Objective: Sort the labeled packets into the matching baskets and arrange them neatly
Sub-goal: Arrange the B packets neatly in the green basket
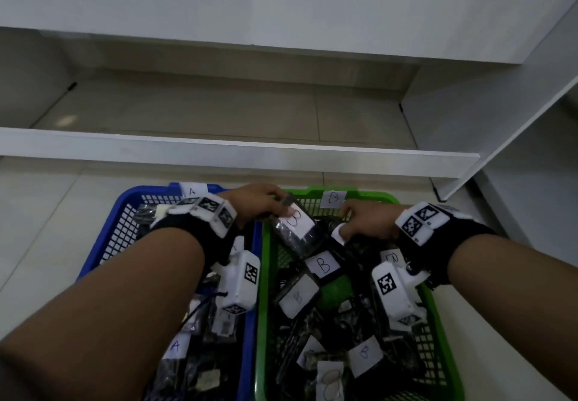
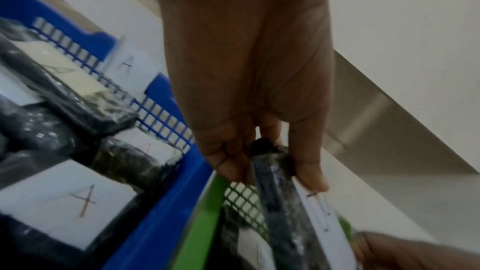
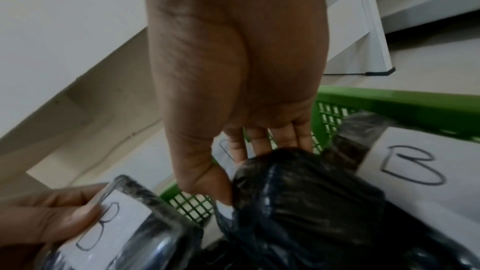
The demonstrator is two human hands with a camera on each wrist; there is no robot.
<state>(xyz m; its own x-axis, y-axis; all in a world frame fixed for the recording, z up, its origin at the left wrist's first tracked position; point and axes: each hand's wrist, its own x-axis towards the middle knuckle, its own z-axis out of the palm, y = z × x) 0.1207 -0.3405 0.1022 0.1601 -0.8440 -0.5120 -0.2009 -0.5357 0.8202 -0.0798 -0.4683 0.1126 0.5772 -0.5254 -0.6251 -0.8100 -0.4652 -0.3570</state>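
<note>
Two mesh baskets stand side by side on the floor: a blue basket (image 1: 103, 244) tagged A on the left and a green basket (image 1: 438, 322) tagged B on the right. Both hold several dark plastic packets with white labels. My left hand (image 1: 259, 203) pinches a B-labeled packet (image 1: 297, 228) by its top end over the green basket's far left corner. My right hand (image 1: 366, 222) grips another dark packet (image 3: 298, 202) inside the green basket, thumb on its near side and fingers behind it. More B packets (image 1: 322, 264) lie beneath.
A low white shelf edge (image 1: 237, 156) runs across just beyond the baskets, with a white panel (image 1: 500, 113) slanting up at the right. Pale floor tiles (image 1: 40, 213) show left of the blue basket.
</note>
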